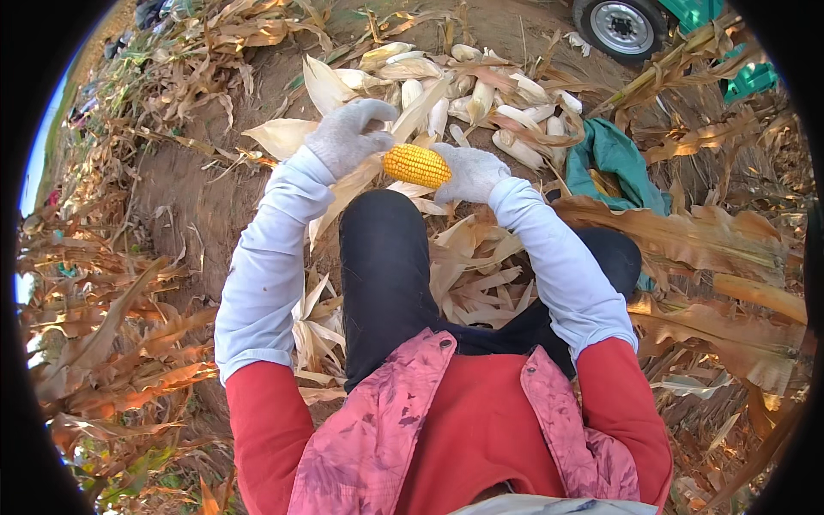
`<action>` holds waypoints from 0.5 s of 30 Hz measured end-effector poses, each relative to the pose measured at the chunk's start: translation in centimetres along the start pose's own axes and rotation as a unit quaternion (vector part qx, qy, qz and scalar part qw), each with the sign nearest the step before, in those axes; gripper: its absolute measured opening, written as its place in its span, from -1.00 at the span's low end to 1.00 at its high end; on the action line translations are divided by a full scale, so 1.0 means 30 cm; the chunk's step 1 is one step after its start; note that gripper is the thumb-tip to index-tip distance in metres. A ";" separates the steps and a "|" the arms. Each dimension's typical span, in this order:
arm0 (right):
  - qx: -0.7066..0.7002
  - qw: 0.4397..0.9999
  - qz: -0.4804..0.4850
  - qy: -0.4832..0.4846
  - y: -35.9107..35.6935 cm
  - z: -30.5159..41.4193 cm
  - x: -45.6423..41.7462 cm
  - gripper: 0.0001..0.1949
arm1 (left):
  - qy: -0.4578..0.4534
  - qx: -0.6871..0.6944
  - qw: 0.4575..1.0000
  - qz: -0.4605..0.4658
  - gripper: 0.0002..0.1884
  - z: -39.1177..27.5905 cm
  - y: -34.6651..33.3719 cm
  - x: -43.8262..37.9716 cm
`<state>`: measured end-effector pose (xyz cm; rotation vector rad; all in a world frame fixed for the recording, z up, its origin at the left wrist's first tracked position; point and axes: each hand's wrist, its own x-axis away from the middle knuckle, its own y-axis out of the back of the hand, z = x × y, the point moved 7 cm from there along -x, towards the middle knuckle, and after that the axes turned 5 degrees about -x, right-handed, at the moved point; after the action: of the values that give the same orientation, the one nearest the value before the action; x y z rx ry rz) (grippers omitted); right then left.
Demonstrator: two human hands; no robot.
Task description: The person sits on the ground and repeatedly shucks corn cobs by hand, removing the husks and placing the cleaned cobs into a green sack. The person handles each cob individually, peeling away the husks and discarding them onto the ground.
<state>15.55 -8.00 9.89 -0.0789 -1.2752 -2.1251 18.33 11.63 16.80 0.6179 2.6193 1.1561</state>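
My right hand point(473, 172), in a pale knit glove, grips one end of a husked yellow corn cob point(416, 165) above my bent knee. The cob lies nearly level, its kernels bare. At its other end is my gloved left hand point(354, 135), fingers curled with a gap between thumb and fingers. Large dry husk leaves point(327, 85) fan out from behind and below the left hand. Whether its hidden fingers hold them cannot be told. Just beyond my hands lies a heap of pale corn ears in their husks point(479, 103).
A green cloth sack point(618, 164) with something yellow inside lies at the right. Loose husks point(479, 270) cover the ground between my legs. Dry corn stalks point(702, 238) lie at both sides. A wheel point(621, 27) of a green vehicle stands at the upper right.
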 end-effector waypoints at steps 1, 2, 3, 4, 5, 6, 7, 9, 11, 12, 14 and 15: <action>0.016 1.000 0.003 0.010 0.003 0.009 -0.023 -0.11 | -0.018 0.026 0.999 0.016 -0.52 -0.053 -0.058 -0.015; 0.004 0.999 -0.019 0.027 0.028 0.057 -0.033 -0.10 | -0.044 0.053 0.997 0.039 -0.47 -0.059 -0.114 -0.012; 0.018 0.999 -0.011 0.030 0.050 0.091 -0.042 -0.09 | -0.071 -0.005 0.997 0.032 -0.44 -0.049 -0.160 -0.016; 0.029 0.999 -0.002 0.033 0.073 0.118 -0.049 -0.08 | -0.079 -0.085 0.992 0.039 -0.37 -0.047 -0.148 -0.018; 0.041 0.999 0.008 0.035 0.081 0.132 -0.060 -0.07 | -0.085 -0.165 0.982 0.046 -0.30 -0.043 -0.131 -0.022; 0.058 0.996 -0.014 0.068 0.088 0.117 -0.062 -0.07 | -0.053 -0.202 0.974 0.090 -0.25 -0.031 -0.121 -0.030; 0.055 0.995 0.005 0.080 0.095 0.120 -0.059 -0.13 | -0.015 -0.238 0.962 0.135 -0.20 -0.009 -0.091 -0.016; 0.050 0.992 0.041 0.107 0.120 0.125 -0.049 -0.26 | 0.048 -0.289 0.934 0.204 -0.15 0.049 -0.086 0.018; 0.045 0.991 0.059 0.115 0.096 0.111 -0.053 -0.29 | 0.098 -0.317 0.908 0.254 -0.14 0.099 -0.102 0.056; 0.044 0.989 0.070 0.121 0.087 0.126 -0.050 -0.25 | 0.102 -0.320 0.897 0.287 -0.23 0.126 -0.134 0.066; 0.039 0.986 0.093 0.132 0.052 0.143 -0.059 -0.27 | 0.074 -0.380 0.883 0.267 -0.27 0.155 -0.159 0.084; 0.024 0.987 0.091 0.129 0.047 0.137 -0.061 -0.28 | 0.057 -0.407 0.875 0.257 -0.29 0.149 -0.174 0.095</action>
<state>16.68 -4.22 12.48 0.0939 -1.1217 -1.8791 15.86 12.71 9.87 1.0699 1.7605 2.2995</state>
